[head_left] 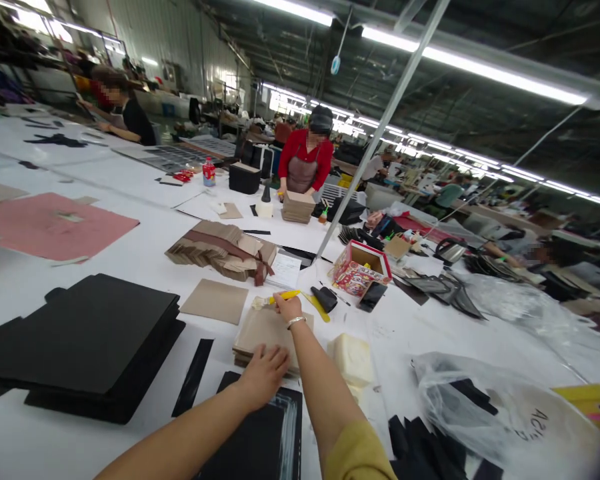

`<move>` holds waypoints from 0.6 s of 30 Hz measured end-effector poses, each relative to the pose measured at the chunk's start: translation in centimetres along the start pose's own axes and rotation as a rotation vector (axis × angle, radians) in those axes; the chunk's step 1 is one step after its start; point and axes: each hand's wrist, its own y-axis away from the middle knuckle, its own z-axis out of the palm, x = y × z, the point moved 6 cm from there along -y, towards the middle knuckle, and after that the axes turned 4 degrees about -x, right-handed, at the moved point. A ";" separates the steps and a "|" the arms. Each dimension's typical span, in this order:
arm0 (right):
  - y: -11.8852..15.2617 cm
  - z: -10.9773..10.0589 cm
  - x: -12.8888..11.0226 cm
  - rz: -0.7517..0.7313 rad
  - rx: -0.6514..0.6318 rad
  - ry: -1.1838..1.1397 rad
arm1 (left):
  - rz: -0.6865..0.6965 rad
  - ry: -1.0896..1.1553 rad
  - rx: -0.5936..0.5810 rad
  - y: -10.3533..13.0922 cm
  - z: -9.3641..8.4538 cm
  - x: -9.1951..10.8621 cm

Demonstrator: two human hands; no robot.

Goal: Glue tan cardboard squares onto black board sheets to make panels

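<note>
My right hand (289, 308) is closed around a yellow-handled brush (264, 302), whose pale, glue-coated bristles point left over the far edge of a stack of beige boards (263, 331). My left hand (266, 375) lies on the near edge of that stack with its fingers stretched out. Just below it is a black panel (250, 437) with a whitish smeared strip along its right side. One loose beige board (215, 301) lies left of the stack. A whitish block-shaped container (351, 360) stands beside my right forearm.
A pile of black panels (90, 333) is on the left, near a black strip (193, 377). Bundled beige pieces (220, 248), a patterned box (361, 268) and a phone (373, 297) lie beyond. A metal pole (380, 133) rises from the table. A co-worker in red (305, 160) stands opposite.
</note>
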 end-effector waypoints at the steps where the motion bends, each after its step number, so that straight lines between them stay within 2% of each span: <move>1: -0.1 -0.8 0.9 0.041 0.050 0.001 | 0.002 -0.002 0.010 -0.1 0.0 -0.1; 3: 0.7 -3.1 3.0 0.128 0.145 0.007 | 0.002 -0.004 0.047 -0.3 -0.2 -0.4; 6: 3.2 -8.1 5.6 0.197 0.264 0.044 | -0.014 -0.017 0.097 -0.5 -0.4 -0.9; 9: 5.7 -12.7 6.3 0.194 0.340 0.104 | -0.022 -0.038 0.112 -0.8 -0.5 -1.2; 11: 7.0 -14.2 5.9 0.145 0.363 0.137 | -0.021 -0.058 0.113 -1.0 -0.7 -1.1; 13: 8.3 -13.8 4.6 0.002 0.296 0.242 | -0.026 -0.082 0.108 -1.2 -0.9 -1.0; 15: 10.5 -11.7 3.2 -0.191 0.135 0.430 | -0.042 -0.103 0.095 -1.5 -1.2 -0.9; 18: 15.9 -8.9 2.2 -0.374 -0.072 0.649 | -0.054 -0.120 0.071 -1.9 -1.6 -0.7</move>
